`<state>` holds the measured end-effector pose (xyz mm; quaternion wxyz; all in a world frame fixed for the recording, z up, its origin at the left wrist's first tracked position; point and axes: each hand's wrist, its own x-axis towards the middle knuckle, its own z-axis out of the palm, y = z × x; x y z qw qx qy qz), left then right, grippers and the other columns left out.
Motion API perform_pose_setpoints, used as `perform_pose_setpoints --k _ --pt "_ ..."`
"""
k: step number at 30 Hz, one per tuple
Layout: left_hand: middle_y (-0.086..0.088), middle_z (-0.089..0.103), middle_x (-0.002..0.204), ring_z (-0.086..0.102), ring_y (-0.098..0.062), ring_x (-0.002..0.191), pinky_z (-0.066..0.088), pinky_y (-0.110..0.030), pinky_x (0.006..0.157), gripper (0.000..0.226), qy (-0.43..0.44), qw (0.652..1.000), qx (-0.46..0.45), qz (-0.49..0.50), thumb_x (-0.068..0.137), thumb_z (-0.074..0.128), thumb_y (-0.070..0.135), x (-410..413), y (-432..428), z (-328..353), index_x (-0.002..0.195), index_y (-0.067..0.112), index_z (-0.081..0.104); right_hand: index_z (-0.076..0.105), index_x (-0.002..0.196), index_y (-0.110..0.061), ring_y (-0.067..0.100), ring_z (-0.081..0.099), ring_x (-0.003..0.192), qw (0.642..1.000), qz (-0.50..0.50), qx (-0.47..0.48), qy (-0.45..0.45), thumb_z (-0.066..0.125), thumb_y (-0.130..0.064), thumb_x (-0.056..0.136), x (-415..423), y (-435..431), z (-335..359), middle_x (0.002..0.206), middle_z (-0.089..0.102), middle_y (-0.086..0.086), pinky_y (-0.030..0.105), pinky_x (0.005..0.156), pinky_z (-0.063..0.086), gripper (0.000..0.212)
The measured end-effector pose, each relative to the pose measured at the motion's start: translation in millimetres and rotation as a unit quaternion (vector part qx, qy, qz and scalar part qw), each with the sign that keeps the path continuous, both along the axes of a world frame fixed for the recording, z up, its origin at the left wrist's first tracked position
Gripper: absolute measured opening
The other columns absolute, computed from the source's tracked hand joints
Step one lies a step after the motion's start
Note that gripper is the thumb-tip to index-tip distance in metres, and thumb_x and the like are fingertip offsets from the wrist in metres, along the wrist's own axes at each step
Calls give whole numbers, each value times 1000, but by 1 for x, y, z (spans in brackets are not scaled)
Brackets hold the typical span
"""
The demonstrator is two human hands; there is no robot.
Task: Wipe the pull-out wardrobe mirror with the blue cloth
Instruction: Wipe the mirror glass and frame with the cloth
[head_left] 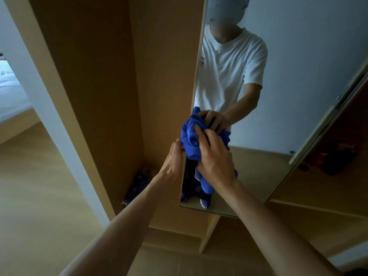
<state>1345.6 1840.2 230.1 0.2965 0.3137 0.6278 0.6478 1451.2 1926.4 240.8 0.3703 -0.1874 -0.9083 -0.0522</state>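
The pull-out mirror (288, 80) stands tall at centre right, reflecting a person in a white shirt. A bunched blue cloth (191, 136) lies against the glass near the mirror's left edge, about halfway down. My right hand (215, 158) grips the cloth and presses it on the mirror, fingers curled into the fabric. My left hand (173, 162) is at the mirror's left edge beside the cloth, fingers wrapped behind the edge; whether it grasps the frame cannot be told for sure.
The wooden wardrobe panel (103, 76) rises left of the mirror, with a purple item (139, 184) on the wardrobe floor behind. A sliding door rail (326, 116) runs along the mirror's right side. Pale wooden flooring (35, 196) and a bed corner (12, 92) lie to the left.
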Motion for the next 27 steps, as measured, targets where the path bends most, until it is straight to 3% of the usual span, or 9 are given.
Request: perform_pose_setpoints --k 3,6,9,12,15,19,21,23,27 --pt "16 76 94 67 16 88 46 0 68 50 -16 1000 17 -16 112 12 34 -4 -1 -2 110 32 62 43 146 -16 23 57 98 997 12 13 -77 68 -7 72 9 3 1 126 52 6 32 57 54 79" --pt "20 67 113 62 20 95 42 3 74 48 -7 1000 2 -26 111 9 47 -7 -4 -4 115 44 57 44 144 -18 23 55 96 993 -7 35 -115 72 -9 73 12 2 6 124 50 6 34 59 52 77" --pt "10 55 144 51 -4 129 35 -25 109 53 9 999 -19 -35 102 7 68 -9 -2 -10 128 56 51 48 141 -18 25 54 96 991 -11 74 -110 66 -13 77 16 6 13 121 52 7 38 66 51 67" --pt "15 47 149 45 -10 135 32 -35 114 45 33 998 -8 -47 96 6 77 -11 -2 -16 118 75 45 48 141 -18 26 52 98 987 -23 104 -122 64 -13 83 20 10 14 122 54 7 39 74 49 60" --pt "15 59 139 58 -3 123 40 -28 103 55 19 999 -4 -42 94 8 80 -15 1 -22 124 63 51 44 145 -17 29 52 111 979 -42 122 -160 60 -14 89 20 5 3 130 53 10 42 86 49 59" --pt "33 70 104 63 14 102 46 -12 82 52 41 998 -11 -42 95 10 78 -20 2 -22 98 74 61 42 146 -15 33 51 115 975 -63 119 -178 54 -17 87 16 -1 -17 133 52 12 46 91 49 60" --pt "29 69 112 63 6 110 49 -15 93 50 47 998 -4 -37 97 11 75 -18 2 -23 102 72 61 45 144 -16 33 52 114 973 -67 118 -188 60 -20 86 16 -2 -30 131 54 11 45 92 49 60" --pt "18 60 124 57 -7 121 44 -35 111 49 40 999 -6 -24 95 11 76 -17 3 -27 112 62 56 46 143 -16 31 54 112 964 -59 113 -233 68 -22 84 17 -3 -47 129 56 9 43 90 49 63" --pt "4 49 144 47 -18 135 37 -49 118 61 52 998 -23 -32 102 11 68 -20 6 -39 141 43 49 45 142 -17 30 54 115 934 -56 88 -342 71 -23 83 18 -5 -78 133 54 7 44 93 48 65"
